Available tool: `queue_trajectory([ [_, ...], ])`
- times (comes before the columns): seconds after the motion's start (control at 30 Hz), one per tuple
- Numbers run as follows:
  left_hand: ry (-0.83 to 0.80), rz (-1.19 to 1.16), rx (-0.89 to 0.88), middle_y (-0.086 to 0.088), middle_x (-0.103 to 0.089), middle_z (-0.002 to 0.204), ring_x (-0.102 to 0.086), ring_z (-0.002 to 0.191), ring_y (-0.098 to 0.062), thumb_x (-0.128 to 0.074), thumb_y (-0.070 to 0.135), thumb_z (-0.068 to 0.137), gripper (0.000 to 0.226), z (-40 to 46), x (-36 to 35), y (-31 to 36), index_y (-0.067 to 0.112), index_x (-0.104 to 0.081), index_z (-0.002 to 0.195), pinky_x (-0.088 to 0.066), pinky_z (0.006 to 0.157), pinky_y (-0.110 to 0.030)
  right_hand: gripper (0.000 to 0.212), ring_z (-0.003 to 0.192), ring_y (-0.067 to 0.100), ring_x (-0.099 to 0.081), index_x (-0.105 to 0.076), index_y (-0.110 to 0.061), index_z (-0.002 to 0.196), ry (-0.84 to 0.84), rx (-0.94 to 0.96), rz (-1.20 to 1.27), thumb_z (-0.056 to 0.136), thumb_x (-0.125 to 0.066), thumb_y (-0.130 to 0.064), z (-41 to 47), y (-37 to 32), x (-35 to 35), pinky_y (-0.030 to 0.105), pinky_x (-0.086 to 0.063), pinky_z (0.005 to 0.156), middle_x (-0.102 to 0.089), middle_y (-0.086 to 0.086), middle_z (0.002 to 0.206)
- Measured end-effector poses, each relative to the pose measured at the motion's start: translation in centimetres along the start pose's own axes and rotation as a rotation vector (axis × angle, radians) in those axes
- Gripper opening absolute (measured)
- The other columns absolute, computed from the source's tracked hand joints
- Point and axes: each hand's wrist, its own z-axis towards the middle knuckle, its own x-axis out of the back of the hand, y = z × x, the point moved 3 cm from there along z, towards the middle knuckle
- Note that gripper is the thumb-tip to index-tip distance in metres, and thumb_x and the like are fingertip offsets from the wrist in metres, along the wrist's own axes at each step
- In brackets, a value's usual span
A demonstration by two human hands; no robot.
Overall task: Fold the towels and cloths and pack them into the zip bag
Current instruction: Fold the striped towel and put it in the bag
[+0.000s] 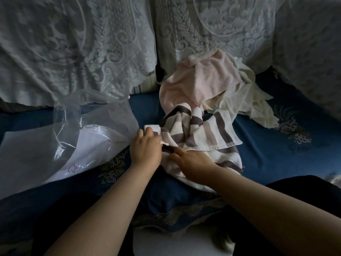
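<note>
Striped towel (201,133): rumpled on the blue cover (258,145), between both hands.
Left hand (145,148): fingers curled, pinching the towel's near-left edge.
Right hand (191,161): lies flat on the towel — fingers straight, pressing.
Pink towel (201,80), cream cloth (254,100): heaped just beyond the grip.
Zip bag (73,137): left of the left hand — clear, lying open.

Cloth and plastic on a bed

The striped towel (201,133) looked soft, matt terry; the bag (60,145) at left was glossy clear plastic; far lace covers (77,48) were sheer.
</note>
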Motion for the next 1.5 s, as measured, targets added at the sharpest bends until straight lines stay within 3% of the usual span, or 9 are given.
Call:
queue_trajectory([
  [0.17, -0.202, -0.433, 0.129, -0.01, -0.069, 0.091, -0.064, 0.086, -0.029, -0.053, 0.033, 0.092, 0.02, 0.3, -0.2, -1.1, 0.019, -0.068, 0.092, -0.051, 0.068, -0.034, 0.027, 0.074, 0.033, -0.062, -0.064, -0.015, 0.098, 0.104, 0.007, 0.108, 0.089, -0.055, -0.038, 0.4, 0.2, 1.9, 0.04, -0.049, 0.055, -0.057, 0.01, 0.104],
  [0.4, -0.165, -1.11, 0.011, 0.013, -0.073, 0.099, -0.066, 0.093, 0.0, -0.063, 0.023, 0.089, 0.023, -0.9, 2.6, 0.8, 0.027, -0.07, 0.11, -0.054, 0.084, -0.023, 0.022, 0.072, 0.018, -0.062, -0.058, -0.02, 0.093, 0.339, -0.335, 0.712, 0.089, -0.059, -0.041, -0.7, 2.2, 5.9, 0.04, -0.051, 0.068, -0.066, 0.0, 0.077],
  [0.5, -0.104, -1.071, -0.109, 0.021, -0.064, 0.107, -0.057, 0.099, 0.009, -0.059, 0.016, 0.092, 0.029, -1.3, 3.5, 1.4, 0.024, -0.066, 0.118, -0.044, 0.082, -0.002, 0.013, 0.061, 0.018, -0.06, -0.049, -0.031, 0.091, 0.387, -0.35, 0.782, 0.089, -0.06, -0.038, -0.8, 2.4, 5.9, 0.045, -0.052, 0.062, -0.063, -0.001, 0.071],
  [0.67, -0.078, -1.042, -0.194, 0.015, -0.068, 0.097, -0.061, 0.088, 0.01, -0.059, 0.014, 0.091, 0.028, -1.6, 4.5, 1.6, 0.025, -0.066, 0.116, -0.046, 0.074, -0.003, 0.034, 0.056, 0.017, -0.061, -0.049, -0.039, 0.121, 0.368, -0.299, 0.899, 0.092, -0.054, -0.022, -1.0, 2.3, 6.3, 0.043, -0.055, 0.061, -0.064, 0.0, 0.071],
  [0.93, -0.037, -1.132, 0.022, 0.013, -0.06, 0.078, -0.059, 0.074, -0.002, -0.066, 0.023, 0.085, 0.02, -1.7, 5.5, 2.8, 0.033, -0.048, 0.085, -0.044, 0.062, -0.015, 0.048, 0.061, 0.028, -0.061, -0.058, -0.022, 0.091, 0.54, -0.315, 0.215, 0.082, -0.033, -0.062, -1.5, 1.4, 11.1, 0.04, -0.05, 0.056, -0.064, 0.004, 0.073],
  [1.13, -0.1, -0.948, 0.092, 0.006, -0.059, 0.074, -0.058, 0.072, -0.015, -0.052, 0.024, 0.086, 0.01, 0.7, 7.5, 2.0, 0.017, -0.057, 0.081, -0.038, 0.057, -0.025, 0.024, 0.047, 0.007, -0.053, -0.055, -0.029, 0.071, 0.829, -0.45, 0.666, 0.086, -0.058, -0.047, -2.2, 1.6, 20.4, 0.027, -0.043, 0.048, -0.058, -0.004, 0.053],
  [1.27, -0.212, -0.696, 0.075, 0.001, -0.064, 0.099, -0.062, 0.095, -0.023, -0.047, 0.027, 0.089, 0.024, 1.5, 8.5, -0.9, 0.022, -0.062, 0.107, -0.047, 0.077, -0.031, 0.026, 0.047, 0.02, -0.055, -0.063, -0.014, 0.087, 0.94, -0.533, 1.015, 0.089, -0.061, -0.04, -3.9, 4.5, 24.0, 0.034, -0.048, 0.048, -0.063, 0.007, 0.064],
  [1.4, -0.257, -0.432, 0.152, -0.008, -0.065, 0.107, -0.062, 0.098, -0.027, -0.05, 0.023, 0.087, 0.017, 1.8, 9.7, -4.6, 0.02, -0.06, 0.1, -0.05, 0.087, -0.037, 0.022, 0.042, 0.011, -0.048, -0.061, -0.014, 0.083, 1.106, -0.64, 1.192, 0.089, -0.061, -0.035, -6.4, 7.0, 25.2, 0.027, -0.044, 0.044, -0.055, 0.003, 0.06],
  [1.5, -0.481, -0.216, 0.153, -0.006, -0.066, 0.091, -0.067, 0.078, -0.022, -0.059, 0.029, 0.083, 0.024, 1.0, 10.4, -6.5, 0.016, -0.062, 0.103, -0.055, 0.07, -0.031, 0.021, 0.046, 0.01, -0.049, -0.056, -0.019, 0.079, 1.2, -0.721, 1.249, 0.091, -0.058, -0.036, -8.3, 8.1, 25.5, 0.028, -0.046, 0.047, -0.054, 0.0, 0.063],
])
